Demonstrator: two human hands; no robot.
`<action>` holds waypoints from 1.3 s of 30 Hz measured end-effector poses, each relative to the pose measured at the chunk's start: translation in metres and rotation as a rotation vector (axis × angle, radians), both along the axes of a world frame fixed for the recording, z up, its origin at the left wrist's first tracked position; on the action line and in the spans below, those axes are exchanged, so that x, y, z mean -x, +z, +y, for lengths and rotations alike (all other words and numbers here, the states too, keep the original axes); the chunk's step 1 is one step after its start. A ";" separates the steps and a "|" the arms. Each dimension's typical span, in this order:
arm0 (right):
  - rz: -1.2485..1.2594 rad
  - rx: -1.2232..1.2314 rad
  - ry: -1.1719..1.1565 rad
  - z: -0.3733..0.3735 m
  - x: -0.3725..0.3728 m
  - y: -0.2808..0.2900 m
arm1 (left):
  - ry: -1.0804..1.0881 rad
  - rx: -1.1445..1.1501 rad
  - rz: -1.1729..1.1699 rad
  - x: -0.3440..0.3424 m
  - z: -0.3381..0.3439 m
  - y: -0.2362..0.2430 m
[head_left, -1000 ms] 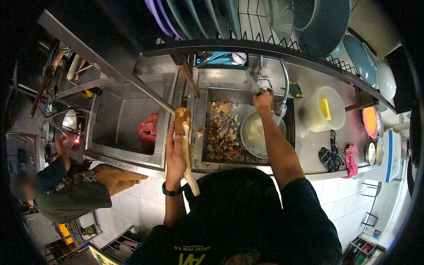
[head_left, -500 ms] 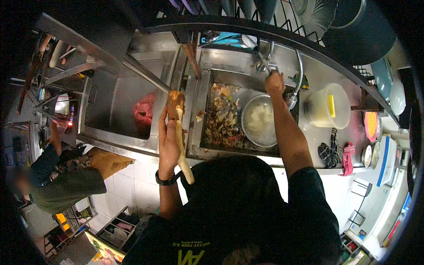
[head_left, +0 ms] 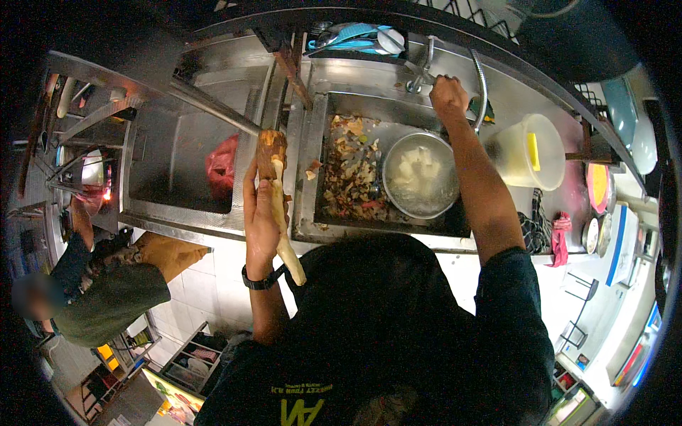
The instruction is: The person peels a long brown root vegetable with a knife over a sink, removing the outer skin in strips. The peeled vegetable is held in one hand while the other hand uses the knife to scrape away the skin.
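My left hand [head_left: 263,216] is wrapped round a long, partly peeled cassava root [head_left: 284,245], held upright over the strip between two sinks. Rough brown skin covers its far end; pale flesh runs down to its near end. My right hand [head_left: 449,98] is closed in a fist at the tap [head_left: 413,86] behind the right sink. A flat grey blade-like piece [head_left: 420,71] juts left from that fist; whether it belongs to the tap, I cannot tell. Below my right forearm, a round metal bowl [head_left: 455,160] holds pale chunks in cloudy water. Brown peelings [head_left: 348,170] litter the sink beside it.
A red plastic bag [head_left: 222,167] lies in the left sink [head_left: 167,163]. On the right counter stand a translucent bucket [head_left: 515,160] and cloths [head_left: 561,231]. A blue utensil holder [head_left: 355,39] sits behind. A metal rack [head_left: 234,110] overhangs; a co-worker [head_left: 114,302] stands at left.
The view has shifted, moving the sinks slightly up and left in the picture. My right fist has turned at the tap, and the blade-like piece lies flatter. My left hand still holds the cassava root.
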State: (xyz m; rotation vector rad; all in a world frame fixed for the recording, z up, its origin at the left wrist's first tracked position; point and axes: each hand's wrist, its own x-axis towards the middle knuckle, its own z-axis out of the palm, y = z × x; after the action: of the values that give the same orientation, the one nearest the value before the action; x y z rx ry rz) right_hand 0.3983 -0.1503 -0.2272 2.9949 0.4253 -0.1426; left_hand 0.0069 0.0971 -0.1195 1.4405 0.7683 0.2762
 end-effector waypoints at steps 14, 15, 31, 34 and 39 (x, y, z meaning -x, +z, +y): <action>0.613 -0.502 0.088 -0.015 0.139 0.158 | 0.038 0.204 -0.051 -0.002 -0.007 -0.006; 0.644 -0.572 0.160 -0.017 0.160 0.172 | -0.017 0.233 -0.130 -0.002 -0.004 -0.010; 0.069 -1.015 0.404 0.022 0.299 0.176 | -0.283 0.703 -0.658 -0.036 -0.069 0.039; -0.010 -0.890 0.368 0.016 0.304 0.181 | -0.290 0.723 -0.691 -0.037 -0.080 0.046; -0.221 -0.957 0.366 0.016 0.304 0.175 | -0.141 0.586 -0.658 -0.040 -0.106 0.056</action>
State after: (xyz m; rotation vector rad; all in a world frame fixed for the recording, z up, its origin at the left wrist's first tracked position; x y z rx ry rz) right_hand 0.0939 -0.1342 -0.0520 3.6479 1.3100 0.5819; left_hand 0.0472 -0.0085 -0.0631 0.7643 0.1735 0.3541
